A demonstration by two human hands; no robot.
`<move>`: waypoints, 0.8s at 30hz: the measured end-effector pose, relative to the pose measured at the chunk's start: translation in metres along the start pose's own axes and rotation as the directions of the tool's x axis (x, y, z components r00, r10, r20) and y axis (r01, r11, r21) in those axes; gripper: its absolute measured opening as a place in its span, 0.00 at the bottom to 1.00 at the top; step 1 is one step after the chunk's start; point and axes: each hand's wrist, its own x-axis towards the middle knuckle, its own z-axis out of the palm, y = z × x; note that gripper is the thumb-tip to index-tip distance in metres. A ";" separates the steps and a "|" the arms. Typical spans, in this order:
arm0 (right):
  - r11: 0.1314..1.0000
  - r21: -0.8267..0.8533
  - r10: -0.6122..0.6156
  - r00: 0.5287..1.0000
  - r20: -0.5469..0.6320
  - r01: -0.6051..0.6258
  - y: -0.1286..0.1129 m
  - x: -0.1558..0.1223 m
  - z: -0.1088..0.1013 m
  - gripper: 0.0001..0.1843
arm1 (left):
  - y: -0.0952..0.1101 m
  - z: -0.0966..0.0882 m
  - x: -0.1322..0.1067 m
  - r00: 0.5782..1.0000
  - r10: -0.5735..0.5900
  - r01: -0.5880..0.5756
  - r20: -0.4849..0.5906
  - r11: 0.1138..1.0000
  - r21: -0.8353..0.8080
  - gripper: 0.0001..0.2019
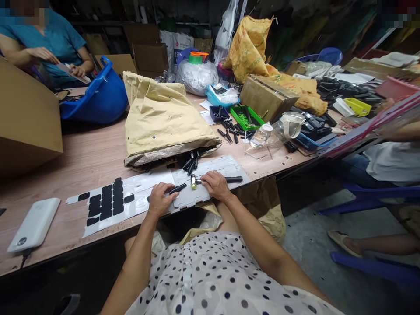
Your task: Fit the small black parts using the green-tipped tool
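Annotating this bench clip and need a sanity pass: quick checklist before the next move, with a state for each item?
1. Left hand grip on black part: ok, fingers closed on its near end.
2. Right hand grip on small hammer: ok, hand covers the handle.
3. Part supported: ok, it lies on the grey plate.
4. Plate seated on table: cannot tell, its near edge sits at the table edge.
5. Left fingers apart from hammer head: ok.
6. Loose black parts spilling from paper sack: ok, behind the plate, untouched.
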 end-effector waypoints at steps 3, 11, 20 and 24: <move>0.999 0.033 0.005 1.000 -0.027 -0.004 -0.008 0.000 -0.005 0.11 | -0.001 0.001 0.000 1.000 0.004 -0.004 0.004 1.000 -0.003 0.07; 0.958 0.282 0.079 0.992 -0.099 -0.048 -0.060 0.005 -0.013 0.15 | -0.003 0.002 0.000 1.000 0.006 -0.007 -0.019 0.999 -0.046 0.08; 0.973 0.226 0.056 0.998 -0.021 -0.050 -0.082 0.016 -0.003 0.13 | -0.004 0.005 0.002 1.000 -0.005 0.004 -0.013 0.995 -0.103 0.04; 0.980 0.178 0.080 0.995 0.056 -0.088 -0.081 0.017 -0.002 0.11 | -0.005 0.007 0.003 1.000 -0.013 0.011 -0.018 0.995 -0.104 0.04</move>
